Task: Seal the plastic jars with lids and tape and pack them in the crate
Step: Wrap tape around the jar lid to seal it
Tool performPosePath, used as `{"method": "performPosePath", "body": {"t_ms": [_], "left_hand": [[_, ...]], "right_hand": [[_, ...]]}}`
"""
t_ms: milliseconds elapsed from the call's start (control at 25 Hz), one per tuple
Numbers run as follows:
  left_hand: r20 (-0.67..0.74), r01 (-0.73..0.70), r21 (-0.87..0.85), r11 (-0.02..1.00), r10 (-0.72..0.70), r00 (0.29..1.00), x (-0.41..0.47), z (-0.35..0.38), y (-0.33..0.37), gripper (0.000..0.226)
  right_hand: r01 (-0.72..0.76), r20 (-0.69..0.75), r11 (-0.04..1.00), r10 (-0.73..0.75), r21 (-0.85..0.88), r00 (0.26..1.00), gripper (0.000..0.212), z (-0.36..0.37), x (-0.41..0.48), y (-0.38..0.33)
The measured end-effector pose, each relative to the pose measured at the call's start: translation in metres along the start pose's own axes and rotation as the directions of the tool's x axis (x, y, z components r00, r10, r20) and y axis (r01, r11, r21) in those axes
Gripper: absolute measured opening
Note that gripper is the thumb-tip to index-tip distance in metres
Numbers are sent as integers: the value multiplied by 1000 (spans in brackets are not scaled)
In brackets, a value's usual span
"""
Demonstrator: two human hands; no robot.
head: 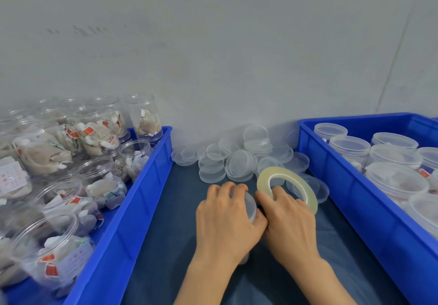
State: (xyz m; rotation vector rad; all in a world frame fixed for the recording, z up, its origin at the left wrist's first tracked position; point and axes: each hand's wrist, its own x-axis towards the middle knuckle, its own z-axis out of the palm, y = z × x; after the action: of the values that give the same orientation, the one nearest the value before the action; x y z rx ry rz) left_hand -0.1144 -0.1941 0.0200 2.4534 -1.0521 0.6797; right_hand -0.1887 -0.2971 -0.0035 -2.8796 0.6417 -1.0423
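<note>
My left hand [225, 219] wraps over a clear plastic jar [251, 206] with a lid on it, standing on the dark blue table surface; most of the jar is hidden under the hand. My right hand [288, 219] grips a thin roll of clear tape [301, 186], thumb through its hole, held tilted against the jar's right side. Loose clear lids [233, 159] lie piled behind the hands. The blue crate [336, 176] on the right holds several lidded jars [349, 146].
A second blue crate [142, 186] on the left holds several open jars [99, 169] filled with sachets, some lying on their sides. A grey wall rises right behind the table. The two crates flank the strip of table where my hands work.
</note>
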Motion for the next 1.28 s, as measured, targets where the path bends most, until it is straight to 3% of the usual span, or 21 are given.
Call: {"method": "performPosePath", "body": {"t_ms": [280,760,840,920,960,1080,1280], "left_hand": [[102,-1,-24,1000,4,995,18,7,-11,46],[100,31,-109,994,-21,995,29,8,-19,42],[99,14,-124,992,-1,995,21,4,-18,38],[80,-7,-178,984,22,997,7,2,-20,38],[85,10,-203,979,7,996,4,2,-25,40],[123,9,-177,984,13,992,13,1,-30,44],[122,11,-177,984,11,993,12,1,-34,41]], "right_hand": [[-56,23,998,57,-34,998,27,6,18,-6],[29,61,991,-21,-133,998,28,18,37,-9],[-32,85,980,50,-194,995,18,19,47,5],[-205,55,966,216,-161,975,11,7,65,34],[-194,28,977,197,-87,980,10,1,71,39],[69,-15,996,-69,51,998,11,1,62,24],[126,286,989,-142,73,948,49,22,1,21]]}}
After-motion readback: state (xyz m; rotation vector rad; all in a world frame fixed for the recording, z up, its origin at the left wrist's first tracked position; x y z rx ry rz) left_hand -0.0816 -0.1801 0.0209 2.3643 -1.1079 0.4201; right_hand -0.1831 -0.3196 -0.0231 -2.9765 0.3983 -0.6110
